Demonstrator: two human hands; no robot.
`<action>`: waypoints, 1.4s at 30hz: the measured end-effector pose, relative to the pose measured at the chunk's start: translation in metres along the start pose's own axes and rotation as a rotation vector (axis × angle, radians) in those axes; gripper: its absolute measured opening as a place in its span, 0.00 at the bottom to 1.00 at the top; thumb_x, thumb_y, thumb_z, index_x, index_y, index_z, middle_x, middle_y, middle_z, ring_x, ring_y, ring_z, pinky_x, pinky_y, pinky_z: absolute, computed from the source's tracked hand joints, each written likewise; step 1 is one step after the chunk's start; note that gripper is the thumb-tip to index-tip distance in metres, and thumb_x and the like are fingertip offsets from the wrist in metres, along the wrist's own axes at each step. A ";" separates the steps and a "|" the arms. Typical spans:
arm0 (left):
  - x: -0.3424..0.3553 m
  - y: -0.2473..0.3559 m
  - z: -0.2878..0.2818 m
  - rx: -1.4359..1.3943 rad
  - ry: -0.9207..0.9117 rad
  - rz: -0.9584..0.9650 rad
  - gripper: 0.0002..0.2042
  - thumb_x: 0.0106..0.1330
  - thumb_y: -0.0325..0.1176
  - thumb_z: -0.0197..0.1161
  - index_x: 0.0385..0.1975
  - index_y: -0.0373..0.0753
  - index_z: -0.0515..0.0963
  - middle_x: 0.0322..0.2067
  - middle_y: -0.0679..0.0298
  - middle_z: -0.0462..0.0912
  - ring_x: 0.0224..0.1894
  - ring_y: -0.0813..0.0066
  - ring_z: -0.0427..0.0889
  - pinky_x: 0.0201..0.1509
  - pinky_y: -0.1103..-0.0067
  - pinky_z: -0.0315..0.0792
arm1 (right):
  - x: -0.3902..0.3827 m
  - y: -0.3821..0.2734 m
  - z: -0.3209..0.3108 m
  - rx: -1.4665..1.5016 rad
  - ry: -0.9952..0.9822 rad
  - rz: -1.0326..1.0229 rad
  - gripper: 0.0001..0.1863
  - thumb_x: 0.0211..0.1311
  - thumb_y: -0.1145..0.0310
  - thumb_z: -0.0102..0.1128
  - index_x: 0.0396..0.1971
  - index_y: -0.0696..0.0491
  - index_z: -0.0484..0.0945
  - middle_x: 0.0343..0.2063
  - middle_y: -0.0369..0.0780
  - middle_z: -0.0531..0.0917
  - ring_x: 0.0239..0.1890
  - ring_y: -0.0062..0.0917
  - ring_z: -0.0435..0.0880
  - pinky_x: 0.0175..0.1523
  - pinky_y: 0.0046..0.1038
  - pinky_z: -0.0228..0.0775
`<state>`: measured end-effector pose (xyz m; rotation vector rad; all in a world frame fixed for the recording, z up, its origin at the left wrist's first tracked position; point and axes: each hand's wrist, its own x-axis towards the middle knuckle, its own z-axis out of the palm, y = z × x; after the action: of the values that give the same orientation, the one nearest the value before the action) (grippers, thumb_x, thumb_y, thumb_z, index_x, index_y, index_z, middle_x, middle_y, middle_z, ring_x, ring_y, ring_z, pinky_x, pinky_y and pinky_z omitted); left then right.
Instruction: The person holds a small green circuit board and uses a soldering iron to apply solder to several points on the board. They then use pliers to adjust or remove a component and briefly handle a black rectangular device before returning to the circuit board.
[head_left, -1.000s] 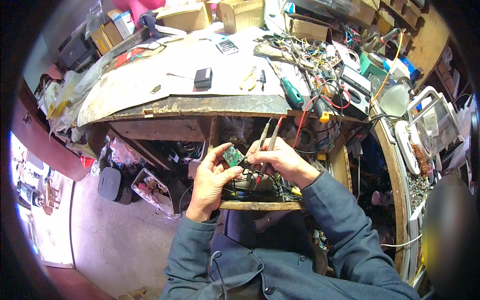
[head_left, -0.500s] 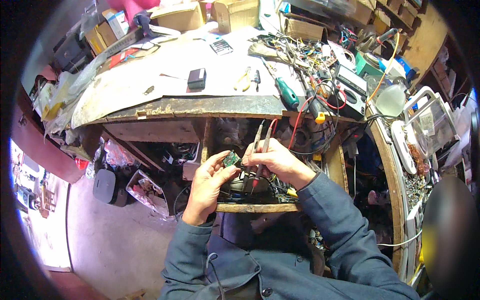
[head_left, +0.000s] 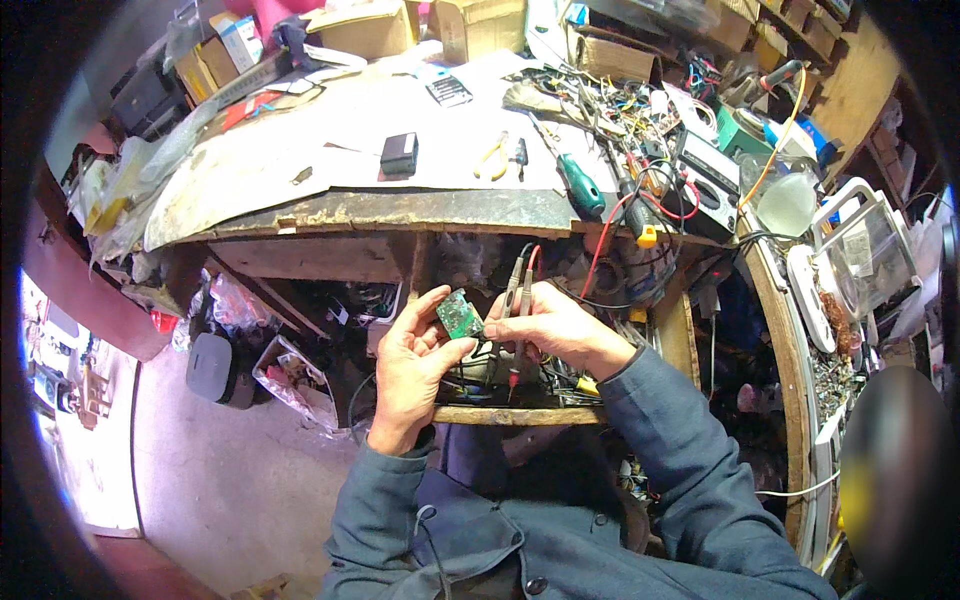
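Note:
A small green circuit board (head_left: 459, 315) sits between the thumb and fingers of my left hand (head_left: 412, 365), its face turned up toward me. My right hand (head_left: 556, 328) grips two test probes (head_left: 526, 290), one with a black lead and one with a red lead. Their shafts stand nearly upright, with the red probe's tip pointing down below my fingers. The right fingertips reach the board's right edge; whether they also pinch it cannot be made out. Both hands are above an open wooden drawer (head_left: 520, 416) full of dark parts and wires.
On the workbench (head_left: 260, 190) lie a black box-shaped part (head_left: 399, 153), yellow-handled pliers (head_left: 491, 160) and a green screwdriver (head_left: 580, 183). A grey meter (head_left: 708, 183) and tangled wires (head_left: 630, 110) crowd the right side. A box of scraps (head_left: 297, 380) stands on the floor at left.
The circuit board has been tilted, so more of its green face shows now. The probes in my right hand have swung a little more upright.

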<state>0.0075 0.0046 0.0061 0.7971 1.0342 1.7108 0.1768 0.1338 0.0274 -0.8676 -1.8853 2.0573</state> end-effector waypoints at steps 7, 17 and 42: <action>0.000 0.001 0.002 -0.007 -0.004 0.022 0.33 0.56 0.13 0.68 0.64 0.30 0.67 0.55 0.56 0.78 0.54 0.70 0.81 0.60 0.76 0.76 | 0.001 0.004 -0.001 -0.008 -0.013 0.010 0.08 0.64 0.62 0.70 0.35 0.51 0.84 0.23 0.27 0.80 0.22 0.09 0.75 0.25 0.15 0.65; 0.000 0.000 -0.001 0.022 0.018 -0.001 0.30 0.56 0.15 0.68 0.61 0.29 0.69 0.53 0.57 0.80 0.54 0.71 0.81 0.59 0.76 0.76 | 0.001 0.001 0.001 -0.039 -0.027 -0.010 0.09 0.65 0.60 0.69 0.35 0.50 0.83 0.23 0.27 0.80 0.22 0.09 0.74 0.25 0.15 0.64; 0.001 -0.004 -0.003 -0.006 0.021 -0.003 0.29 0.59 0.14 0.66 0.62 0.30 0.67 0.50 0.57 0.81 0.50 0.71 0.83 0.52 0.76 0.81 | -0.001 -0.001 0.003 -0.054 0.022 -0.072 0.09 0.64 0.60 0.69 0.33 0.50 0.84 0.21 0.26 0.79 0.19 0.09 0.71 0.23 0.17 0.61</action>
<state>0.0059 0.0058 0.0017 0.7751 1.0432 1.7221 0.1756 0.1306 0.0291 -0.8193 -1.9401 1.9559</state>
